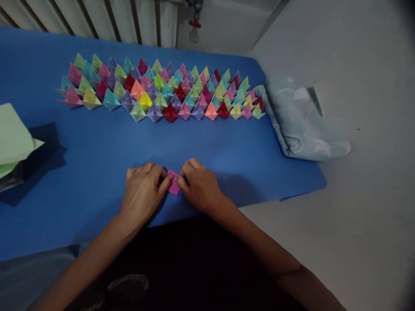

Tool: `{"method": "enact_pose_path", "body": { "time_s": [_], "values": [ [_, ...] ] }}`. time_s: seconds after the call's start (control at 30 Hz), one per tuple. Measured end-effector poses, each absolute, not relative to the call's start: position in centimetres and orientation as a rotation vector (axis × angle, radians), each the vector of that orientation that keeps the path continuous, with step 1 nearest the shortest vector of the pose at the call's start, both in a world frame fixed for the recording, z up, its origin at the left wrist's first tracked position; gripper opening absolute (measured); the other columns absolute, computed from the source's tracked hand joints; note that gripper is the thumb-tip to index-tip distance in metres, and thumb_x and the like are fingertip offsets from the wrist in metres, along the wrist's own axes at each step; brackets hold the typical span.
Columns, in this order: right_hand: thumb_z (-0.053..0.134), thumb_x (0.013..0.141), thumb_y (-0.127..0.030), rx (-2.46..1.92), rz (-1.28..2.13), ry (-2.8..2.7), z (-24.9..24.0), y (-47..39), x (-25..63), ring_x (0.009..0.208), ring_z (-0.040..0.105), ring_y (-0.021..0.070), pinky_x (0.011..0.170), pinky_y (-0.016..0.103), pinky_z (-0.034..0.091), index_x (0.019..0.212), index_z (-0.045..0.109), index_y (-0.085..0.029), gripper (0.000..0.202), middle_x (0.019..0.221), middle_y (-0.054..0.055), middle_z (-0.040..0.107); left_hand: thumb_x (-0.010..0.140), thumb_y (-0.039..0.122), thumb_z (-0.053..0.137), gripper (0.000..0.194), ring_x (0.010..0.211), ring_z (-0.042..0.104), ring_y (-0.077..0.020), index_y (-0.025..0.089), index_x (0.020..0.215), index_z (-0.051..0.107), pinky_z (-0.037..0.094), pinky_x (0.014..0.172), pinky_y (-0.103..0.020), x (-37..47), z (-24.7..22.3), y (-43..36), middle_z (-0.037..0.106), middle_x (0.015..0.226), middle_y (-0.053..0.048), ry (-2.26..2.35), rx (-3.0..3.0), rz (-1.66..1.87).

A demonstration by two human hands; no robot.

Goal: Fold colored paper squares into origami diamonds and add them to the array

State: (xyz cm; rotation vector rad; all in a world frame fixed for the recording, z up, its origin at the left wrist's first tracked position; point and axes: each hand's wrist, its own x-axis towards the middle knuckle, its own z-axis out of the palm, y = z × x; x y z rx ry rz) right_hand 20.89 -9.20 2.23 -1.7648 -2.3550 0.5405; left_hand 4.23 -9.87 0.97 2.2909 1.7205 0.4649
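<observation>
A small folded piece of pink paper [174, 186] lies close to the near edge of the blue table, between my two hands. My left hand [144, 185] pinches its left side, the thumb resting on top. On the other side my right hand [198, 183] grips the upper right part, fingers curled and thumb pressed down on it. Beyond the hands, several rows of folded paper boats [170, 111] stand packed together in pink, green, blue, purple, red and yellow. The paper's far edge is partly covered by my fingers.
At the left stands a stack of pale green paper [13, 136] with one corner sticking out. A folded grey-blue cloth [300, 125] lies over the table's right end. Behind the blue table [106, 134] are a radiator [119, 21] and a red-handled valve [195, 24].
</observation>
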Motion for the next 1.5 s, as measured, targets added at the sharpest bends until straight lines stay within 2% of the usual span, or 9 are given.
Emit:
{"method": "enact_pose_path", "body": {
  "time_s": [0.23,0.33,0.47,0.57,0.8,1.07,1.3,1.5],
  "values": [
    [0.051,0.096,-0.024,-1.797,0.576,-2.35,2.6,-9.0,20.9,0.086,0.058,0.0195,0.069,0.03,0.04,0.093,0.062,-0.016,0.014,0.1,0.009,0.063,0.099,0.042,0.052,0.027,0.08,0.064,-0.0234,0.021,0.088,0.066,0.042,0.077,-0.041,3.5,0.0,-10.0,0.069,0.082,-0.005,1.691,2.427,0.606],
    [0.052,0.096,-0.022,-1.809,0.603,-2.365,2.9,-8.9,20.9,0.086,0.058,0.0192,0.069,0.03,0.041,0.093,0.062,-0.017,0.013,0.102,0.009,0.063,0.101,0.035,0.05,0.024,0.084,0.064,-0.0235,0.02,0.093,0.067,0.044,0.077,-0.04,3.0,0.0,-10.7,0.072,0.092,-0.008,1.629,2.543,0.735],
    [0.051,0.097,-0.023,-1.805,0.601,-2.382,3.1,-8.9,20.8,0.087,0.059,0.0188,0.071,0.03,0.042,0.095,0.063,-0.016,0.014,0.102,0.009,0.063,0.101,0.02,0.05,0.021,0.092,0.067,-0.0233,0.019,0.11,0.069,0.045,0.08,-0.039,2.7,0.3,-12.1,0.075,0.106,-0.009,1.33,2.752,0.808],
    [0.05,0.097,-0.022,-1.806,0.579,-2.389,3.1,-8.9,20.8,0.087,0.059,0.0191,0.073,0.03,0.043,0.096,0.064,-0.015,0.015,0.102,0.01,0.063,0.099,0.018,0.053,0.023,0.095,0.068,-0.025,0.015,0.117,0.067,0.046,0.084,-0.042,2.7,0.2,-12.7,0.076,0.11,-0.01,1.227,2.814,0.782],
    [0.05,0.097,-0.022,-1.766,0.576,-2.389,3.1,-8.9,20.9,0.086,0.058,0.0187,0.073,0.03,0.044,0.094,0.064,-0.015,0.016,0.102,0.01,0.064,0.099,0.019,0.054,0.025,0.096,0.069,-0.0271,0.012,0.119,0.068,0.046,0.087,-0.045,2.8,0.1,-13.0,0.076,0.112,-0.013,1.269,2.866,0.71],
    [0.05,0.098,-0.024,-1.731,0.566,-2.381,2.8,-8.8,21.2,0.083,0.058,0.0184,0.073,0.03,0.044,0.092,0.064,-0.016,0.016,0.102,0.009,0.064,0.101,0.023,0.05,0.027,0.096,0.068,-0.0256,0.019,0.121,0.069,0.044,0.091,-0.045,3.1,0.2,-12.9,0.075,0.114,-0.011,1.319,2.851,0.607],
    [0.056,0.096,-0.031,-1.592,0.444,-2.349,1.6,-8.4,23.1,0.09,0.054,0.0213,0.086,0.036,0.038,0.082,0.061,-0.018,0.019,0.092,0.008,0.064,0.102,0.021,0.048,0.028,0.097,0.068,-0.0255,0.014,0.12,0.069,0.042,0.095,-0.046,2.9,0.4,-12.8,0.076,0.112,-0.012,1.311,2.909,0.587],
    [0.061,0.093,-0.029,-1.581,0.468,-2.285,1.0,-8.6,23.4,0.091,0.053,0.0207,0.087,0.034,0.035,0.085,0.061,-0.019,0.013,0.096,0.007,0.064,0.101,0.023,0.049,0.03,0.102,0.068,-0.0296,0.016,0.122,0.07,0.041,0.098,-0.05,1.6,0.2,-13.3,0.074,0.116,-0.014,1.356,2.861,0.569]
  ]
}}
